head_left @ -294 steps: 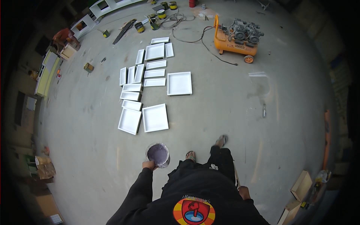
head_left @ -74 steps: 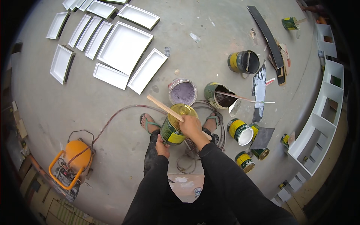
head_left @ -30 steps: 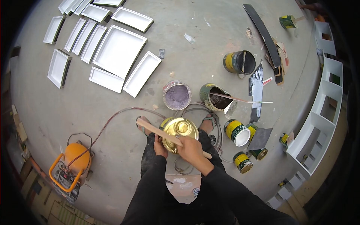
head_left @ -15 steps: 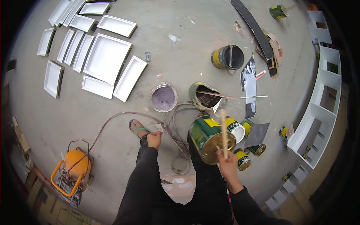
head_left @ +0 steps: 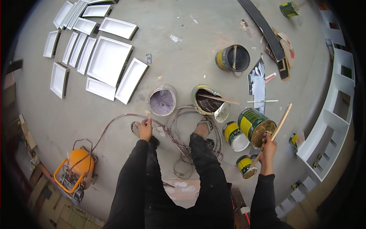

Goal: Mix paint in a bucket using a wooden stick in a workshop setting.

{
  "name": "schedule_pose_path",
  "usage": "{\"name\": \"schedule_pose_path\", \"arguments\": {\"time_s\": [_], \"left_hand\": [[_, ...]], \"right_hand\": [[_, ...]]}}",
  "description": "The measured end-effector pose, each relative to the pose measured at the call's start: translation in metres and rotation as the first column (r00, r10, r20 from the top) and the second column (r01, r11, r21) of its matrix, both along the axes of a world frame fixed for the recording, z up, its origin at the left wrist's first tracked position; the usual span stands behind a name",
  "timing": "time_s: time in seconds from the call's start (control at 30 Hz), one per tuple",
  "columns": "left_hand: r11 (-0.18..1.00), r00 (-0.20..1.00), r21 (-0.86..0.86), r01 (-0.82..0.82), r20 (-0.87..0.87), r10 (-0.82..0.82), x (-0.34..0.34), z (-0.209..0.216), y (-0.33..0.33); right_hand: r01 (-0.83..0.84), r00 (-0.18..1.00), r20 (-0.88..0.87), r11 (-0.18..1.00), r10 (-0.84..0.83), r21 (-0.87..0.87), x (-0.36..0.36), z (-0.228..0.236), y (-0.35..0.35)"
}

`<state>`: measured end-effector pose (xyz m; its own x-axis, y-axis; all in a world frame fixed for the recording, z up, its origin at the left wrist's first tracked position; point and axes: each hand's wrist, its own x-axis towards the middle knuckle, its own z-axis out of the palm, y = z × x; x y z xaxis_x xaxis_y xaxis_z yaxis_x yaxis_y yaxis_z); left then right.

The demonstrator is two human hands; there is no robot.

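Here's the grey floor [head_left: 213, 30], and along its right edge stands the long white shelf unit [head_left: 335, 118], compartments facing in. Toward the floor's far left corner sit the white trays [head_left: 109, 61], the biggest square one ringed by narrow ones. Over by the far right corner there's a black plank [head_left: 263, 30], and near the left edge, closer in, the orange compressor [head_left: 78, 160], its hose [head_left: 126, 114] looping to a coil around the person's feet.

Two black-sleeved arms reach in. The left slants up and inward; the right runs nearly straight ahead, further out toward the floor's right edge.

And there's the big green-and-yellow can [head_left: 251, 124], just inward of the shelf unit, tilted, its gold end turned to the right hand [head_left: 268, 148]. Whether it touches the floor, I can't tell. Ahead of the feet, a bucket of purple paint [head_left: 174, 95] and a brown-filled can [head_left: 204, 87] stand side by side, slightly apart; a smaller white-ended can [head_left: 230, 131] is just beside the big one.

Look at that right hand: fingers closed around a wooden stick [head_left: 282, 121] that slopes up and outward, fingertips right at the can's gold end. The left hand [head_left: 145, 130] hovers by the left foot [head_left: 135, 128], index finger pointing forward, the others seemingly curled; whether it pinches anything, I can't tell.
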<state>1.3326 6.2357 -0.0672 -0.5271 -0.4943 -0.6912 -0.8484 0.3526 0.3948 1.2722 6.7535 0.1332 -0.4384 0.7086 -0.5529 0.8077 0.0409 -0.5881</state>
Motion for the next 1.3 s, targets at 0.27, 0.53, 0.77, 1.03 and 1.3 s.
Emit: {"name": "schedule_pose_path", "arguments": {"time_s": [0.27, 0.53, 0.77, 1.03, 1.3], "left_hand": [[0.692, 0.786, 0.4, -0.601, 0.135, 0.604, -0.042, -0.026, 0.024], [0.525, 0.679, 0.549, -0.65, 0.108, 0.727, -0.034, -0.05, 0.045], [0.687, 0.796, 0.487, -0.539, 0.027, 0.605, -0.034, -0.053, 0.049], [0.954, 0.965, -0.169, -0.246, -0.135, 0.225, -0.053, -0.035, 0.059], [0.974, 0.979, -0.128, -0.189, 0.053, 0.197, -0.022, 0.067, -0.005]], "right_hand": [[0.032, 0.996, 0.089, 0.98, -0.015, -0.197, -0.045, -0.119, 0.051], [0.09, 0.993, 0.101, 0.915, -0.055, -0.393, -0.044, -0.19, 0.052], [0.148, 0.982, 0.162, 0.926, -0.096, -0.346, -0.052, -0.206, 0.03], [-0.168, 0.984, 0.116, 0.932, 0.137, 0.321, -0.032, -0.168, 0.032], [-0.721, 0.686, 0.368, 0.516, 0.628, 0.463, 0.04, -0.033, 0.005]]}}
